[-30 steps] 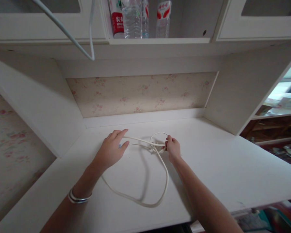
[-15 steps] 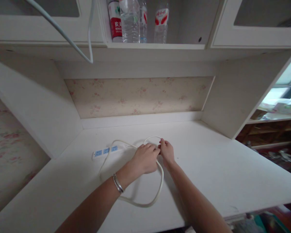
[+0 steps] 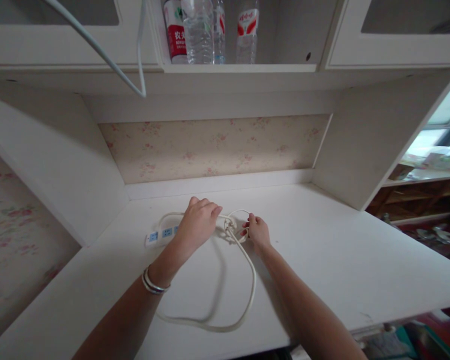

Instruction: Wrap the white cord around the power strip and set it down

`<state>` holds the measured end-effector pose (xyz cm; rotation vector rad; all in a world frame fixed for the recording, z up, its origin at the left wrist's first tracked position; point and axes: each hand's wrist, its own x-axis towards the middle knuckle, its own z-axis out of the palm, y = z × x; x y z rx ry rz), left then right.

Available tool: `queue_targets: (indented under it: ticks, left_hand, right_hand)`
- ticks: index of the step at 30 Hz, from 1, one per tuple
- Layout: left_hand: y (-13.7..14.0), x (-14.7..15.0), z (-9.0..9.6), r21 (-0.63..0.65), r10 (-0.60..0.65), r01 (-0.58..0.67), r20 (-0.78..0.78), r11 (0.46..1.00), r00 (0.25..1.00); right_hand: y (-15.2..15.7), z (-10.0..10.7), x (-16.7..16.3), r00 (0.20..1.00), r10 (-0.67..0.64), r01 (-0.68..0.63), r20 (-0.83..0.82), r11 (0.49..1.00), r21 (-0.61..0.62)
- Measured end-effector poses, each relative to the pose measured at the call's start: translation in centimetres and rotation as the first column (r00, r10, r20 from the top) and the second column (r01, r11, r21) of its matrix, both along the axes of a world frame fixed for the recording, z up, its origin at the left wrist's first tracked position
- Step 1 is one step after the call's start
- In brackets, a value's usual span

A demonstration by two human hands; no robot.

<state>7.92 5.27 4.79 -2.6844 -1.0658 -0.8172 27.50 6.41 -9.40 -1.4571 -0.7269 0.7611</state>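
Observation:
A white power strip (image 3: 161,235) with blue sockets lies on the white desktop, its right end hidden behind my left hand (image 3: 198,222). That hand is closed around a stretch of the white power cord (image 3: 253,285), a little above the desk. To the right, my right hand (image 3: 257,231) pinches the cord beside a tangled knot (image 3: 230,227). From the knot a wide loop of cord sweeps toward the desk's front and back left under my left forearm. A silver bracelet (image 3: 153,284) circles my left wrist.
Overhead, an open shelf (image 3: 285,67) holds several plastic bottles (image 3: 247,37) between cabinet doors. A white cable (image 3: 97,52) hangs down at upper left. White side panels (image 3: 378,135) flank the desk (image 3: 322,260), with its front edge near me.
My left hand has moved left and slightly up from beside my right hand, drawing cord with it. The knot now shows between the hands. My right hand has stayed nearly still.

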Motion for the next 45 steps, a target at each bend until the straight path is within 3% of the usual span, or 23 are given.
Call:
queue_targets:
  ticks: [4,7,12,15,19,24,28,33,38,45]
  left_hand:
    - [0.0,-1.4,1.4,0.092,0.175,-0.180,0.064,0.979,0.982]
    - [-0.3,-2.8,2.5,0.150,0.342,-0.362,0.145,0.920,0.929]
    - [-0.8,-5.4,4.8,0.140,0.348,-0.373,0.175,0.917,0.921]
    - [-0.8,-7.0,5.0,0.091,0.435,-0.459,0.201,0.884,0.878]
    - [-0.9,-8.1,2.8,0.060,0.461,-0.479,0.190,0.876,0.867]
    - [-1.4,-7.1,-0.9,0.078,0.474,-0.494,0.192,0.866,0.860]
    - [-1.8,-5.3,-2.7,0.051,0.375,-0.386,0.151,0.921,0.915]
    - [-2.2,-3.1,-4.7,-0.019,0.320,-0.320,0.125,0.947,0.939]
    - [-3.1,-1.2,-6.7,-0.147,0.330,-0.318,0.063,0.937,0.942]
    - [-4.3,1.5,-8.7,-0.318,0.220,-0.220,-0.037,0.922,0.975]
  right_hand:
    - [0.0,-0.1,-0.2,1.000,-0.005,0.005,-0.013,1.000,0.009]
    - [0.0,-0.2,-0.1,0.999,-0.012,0.012,-0.033,1.000,0.011]
    - [0.1,-0.1,0.4,0.995,-0.041,0.044,-0.095,0.999,0.026]
    - [0.2,0.0,0.7,0.988,-0.050,0.058,-0.144,0.997,0.051]
    - [0.4,0.3,0.9,0.976,-0.056,0.079,-0.210,0.992,0.103]
    - [0.4,0.7,0.8,0.954,-0.031,0.089,-0.299,0.979,0.183]
    - [0.2,1.1,0.7,0.927,0.025,0.085,-0.374,0.957,0.276]
    - [0.0,1.5,0.5,0.935,0.056,0.076,-0.349,0.932,0.353]
    - [-0.4,2.3,-0.1,0.933,0.117,0.045,-0.340,0.900,0.433]
    - [-1.6,4.0,-1.8,0.974,0.104,0.001,-0.201,0.886,0.464]
